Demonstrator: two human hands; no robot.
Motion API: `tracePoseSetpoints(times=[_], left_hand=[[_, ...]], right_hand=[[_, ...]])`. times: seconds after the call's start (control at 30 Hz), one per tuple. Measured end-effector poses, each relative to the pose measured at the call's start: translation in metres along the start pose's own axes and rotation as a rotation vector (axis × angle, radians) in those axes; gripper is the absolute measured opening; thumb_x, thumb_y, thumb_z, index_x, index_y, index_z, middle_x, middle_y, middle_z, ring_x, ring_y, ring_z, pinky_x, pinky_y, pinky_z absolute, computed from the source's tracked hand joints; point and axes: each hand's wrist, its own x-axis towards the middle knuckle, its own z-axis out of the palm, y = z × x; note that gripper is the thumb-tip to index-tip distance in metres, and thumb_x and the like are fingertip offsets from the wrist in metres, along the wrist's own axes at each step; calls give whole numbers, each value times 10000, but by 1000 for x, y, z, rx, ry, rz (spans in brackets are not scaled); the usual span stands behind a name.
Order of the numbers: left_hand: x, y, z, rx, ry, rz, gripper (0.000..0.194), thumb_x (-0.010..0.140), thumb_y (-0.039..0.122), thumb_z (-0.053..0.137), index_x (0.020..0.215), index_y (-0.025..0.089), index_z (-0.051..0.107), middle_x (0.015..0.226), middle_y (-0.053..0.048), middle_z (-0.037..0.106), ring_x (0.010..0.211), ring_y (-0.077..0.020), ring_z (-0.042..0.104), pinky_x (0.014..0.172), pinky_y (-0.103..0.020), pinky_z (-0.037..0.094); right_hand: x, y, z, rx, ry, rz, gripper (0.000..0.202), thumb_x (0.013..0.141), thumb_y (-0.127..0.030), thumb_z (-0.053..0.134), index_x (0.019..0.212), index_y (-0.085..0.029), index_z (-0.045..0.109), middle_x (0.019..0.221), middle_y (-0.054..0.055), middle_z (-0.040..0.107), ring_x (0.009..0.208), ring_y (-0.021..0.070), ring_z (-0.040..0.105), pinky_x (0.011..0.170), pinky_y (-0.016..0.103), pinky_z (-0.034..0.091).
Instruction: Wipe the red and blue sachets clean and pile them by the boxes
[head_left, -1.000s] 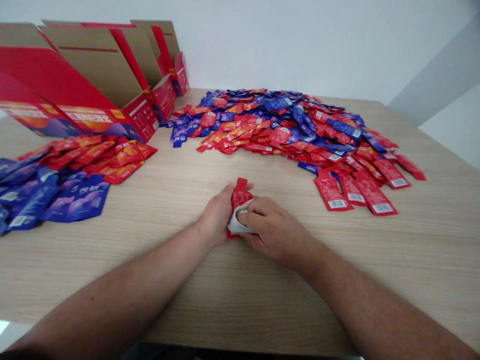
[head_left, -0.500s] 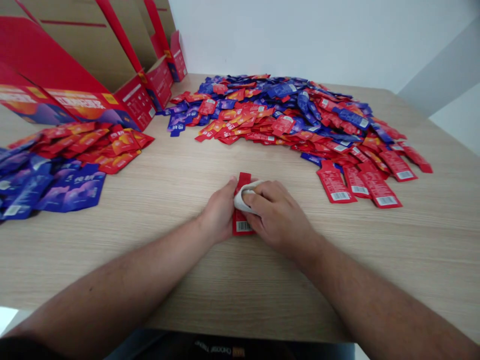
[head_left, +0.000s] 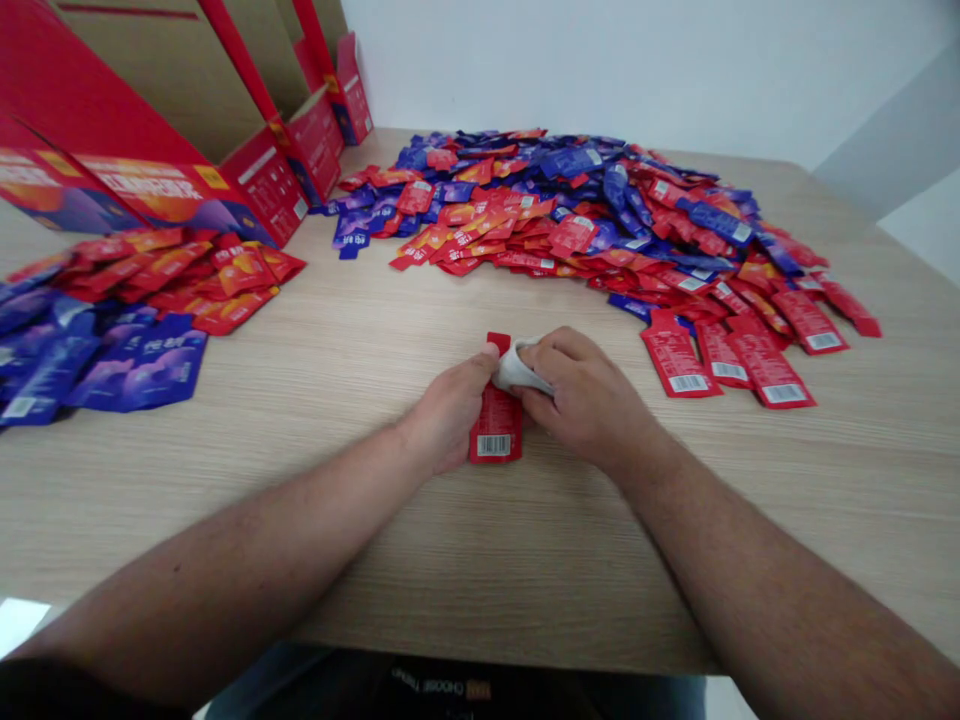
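A red sachet with a white barcode panel near its lower edge is upright in front of me, its narrow neck pointing away. My left hand grips it along the left side, thumb on the front near the neck. In my right hand is a folded white cloth, pinched between the fingers and lying against the upper part of the sachet. The cloth covers some of the sachet's print. Part of the left fingers is hidden behind the sachet.
A wide heap of red and blue sachets spreads across the back of the wooden table. Smaller piles of red sachets and blue sachets lie at left. Open red cardboard boxes stand behind them. Several red sachets lie at right.
My right hand has shifted right and slightly away with the cloth, uncovering more of the sachet's lower front. My left hand still holds the sachet. The view has tilted slightly.
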Motion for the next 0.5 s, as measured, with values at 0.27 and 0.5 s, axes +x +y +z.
tracePoseSetpoints(times=[0.27, 0.5], left_hand=[[4, 6, 2, -124, 60, -37, 307, 1069, 269, 433, 1060, 124, 704, 910, -93, 766, 797, -196, 738, 856, -357, 612], [5, 16, -5, -146, 24, -36, 368, 1081, 324, 403, 1164, 132, 706, 1106, -117, 785, 944, -221, 758, 919, -383, 600]], right_hand=[[-2, -11, 9, 25, 51, -16, 191, 938, -160, 612, 1107, -191, 695, 1054, 105, 674, 1026, 270, 608, 947, 435, 517], [-5, -16, -14, 237, -472, -184, 183, 818, -78, 675, 931, -219, 705, 947, 26, 668, 878, 195, 610, 782, 321, 488]])
